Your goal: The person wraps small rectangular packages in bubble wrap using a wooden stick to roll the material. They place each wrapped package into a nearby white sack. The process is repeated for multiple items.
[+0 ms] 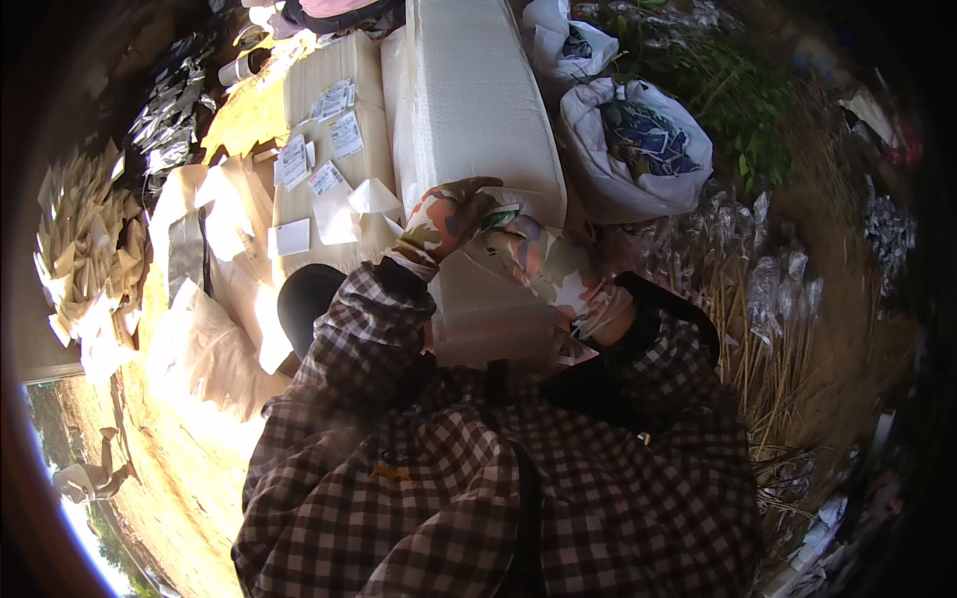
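Both my hands wear camouflage-patterned gloves and meet at the near end of a white roll of bubble wrap (pixel 486 105). Between the fingers of my left hand (pixel 441 220) and my right hand (pixel 542 258) is a small green-and-white thing (pixel 499 217), perhaps a packet; its full shape is hidden. Clear plastic film (pixel 493 329) lies below my hands, close to my lap. To the left of the roll, several printed labels (pixel 346 134) and blank white slips (pixel 288 238) lie on a long pale wrapped bundle (pixel 329 71).
On the right, a white sack (pixel 583 187) holds blue packets (pixel 654 146), with leafy green plants (pixel 748 112) beyond. Plastic-wrapped bundles of thin stems (pixel 770 329) lie nearer. Left are stacked pale paper pieces (pixel 93 247) and a plastic bag (pixel 209 351). A person (pixel 336 11) sits at the far end.
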The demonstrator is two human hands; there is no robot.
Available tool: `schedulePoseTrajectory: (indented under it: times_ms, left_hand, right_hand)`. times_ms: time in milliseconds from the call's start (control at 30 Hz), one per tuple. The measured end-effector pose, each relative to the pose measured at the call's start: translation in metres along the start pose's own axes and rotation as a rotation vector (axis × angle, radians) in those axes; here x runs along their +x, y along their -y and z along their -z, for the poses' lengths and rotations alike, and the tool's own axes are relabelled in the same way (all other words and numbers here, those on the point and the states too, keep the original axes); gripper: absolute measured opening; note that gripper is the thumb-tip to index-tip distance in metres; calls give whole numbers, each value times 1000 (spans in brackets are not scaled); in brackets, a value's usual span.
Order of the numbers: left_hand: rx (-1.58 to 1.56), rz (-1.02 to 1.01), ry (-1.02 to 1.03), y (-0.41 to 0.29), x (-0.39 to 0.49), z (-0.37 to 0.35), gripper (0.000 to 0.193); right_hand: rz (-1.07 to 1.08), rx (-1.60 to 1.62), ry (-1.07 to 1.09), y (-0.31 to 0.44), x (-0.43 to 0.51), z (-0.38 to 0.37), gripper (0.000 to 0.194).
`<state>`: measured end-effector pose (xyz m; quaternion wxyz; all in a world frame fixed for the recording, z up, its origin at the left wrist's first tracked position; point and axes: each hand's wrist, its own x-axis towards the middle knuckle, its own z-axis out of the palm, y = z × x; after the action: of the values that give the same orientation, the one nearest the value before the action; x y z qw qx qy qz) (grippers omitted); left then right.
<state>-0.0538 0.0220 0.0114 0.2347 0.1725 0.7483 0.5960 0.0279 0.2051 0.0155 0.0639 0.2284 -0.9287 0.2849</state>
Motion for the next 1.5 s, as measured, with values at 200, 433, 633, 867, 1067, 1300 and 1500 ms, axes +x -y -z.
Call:
schedulePoseTrajectory:
  times_ms: [200,433,633,867,1067,1300,1500]
  left_hand:
    - [537,-411,-199,2,-16,-15,38]
    - [657,-622,0,-38,-26,28,46]
    - [659,-648,126,-56,1,62,40]
    - [954,-739,-16,-58,-21,35,39]
    - [1316,-712,-95,-56,-23,16,30]
    - [1176,-606,-47,-6,-13,10,35]
    - [1244,-680,20,28,-18,10,46]
  right_hand:
    - [-625,1019,-475,16,15,-66,31]
    - [-516,1401,-589,22,84,-101,23]
    - [-517,699,-768,18,135,-126,30]
    - [-395,580,-494,18,121,-111,37]
    - [-272,422,-268,17,111,-76,32]
    - [-237,385,296,4,-7,6,30]
    - [-719,725,-452,-117,-29,-54,24]
